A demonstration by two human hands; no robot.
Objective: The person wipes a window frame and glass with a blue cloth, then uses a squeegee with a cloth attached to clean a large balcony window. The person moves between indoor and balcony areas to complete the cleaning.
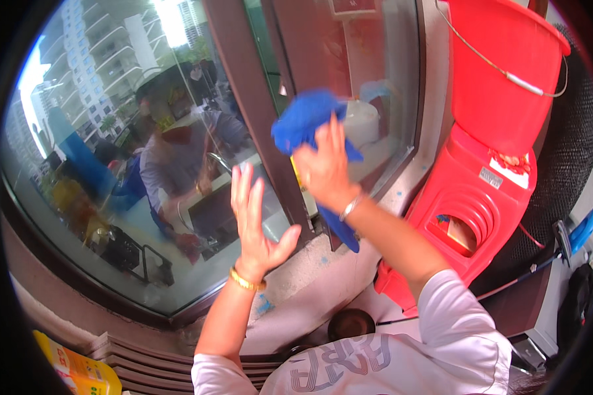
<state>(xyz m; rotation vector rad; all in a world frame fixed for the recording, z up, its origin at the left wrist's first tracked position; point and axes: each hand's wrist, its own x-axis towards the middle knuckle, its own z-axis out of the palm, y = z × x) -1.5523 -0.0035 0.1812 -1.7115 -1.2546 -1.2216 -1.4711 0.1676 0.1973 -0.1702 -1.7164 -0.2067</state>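
Note:
My right hand (326, 160), with a silver bangle at its wrist, holds a bunched blue cloth (309, 116) up at the window, with fingers spread over it. The cloth is blurred, and one end hangs below my wrist. It lies before the brown window frame (291, 197) and the right glass pane (370, 64). My left hand (254, 227), a gold bracelet on its wrist, is raised empty with fingers apart in front of the left glass pane (188, 163). Whether it touches the glass I cannot tell. Reflections of buildings and a person show in that pane.
A red plastic stool (474, 197) stands at my right, with a red bucket (504, 74) on it. Behind them is a roll of black mesh (553, 182). A concrete sill (321, 271) runs under the window. A yellow container (86, 370) sits lower left, beside brown slats (143, 360).

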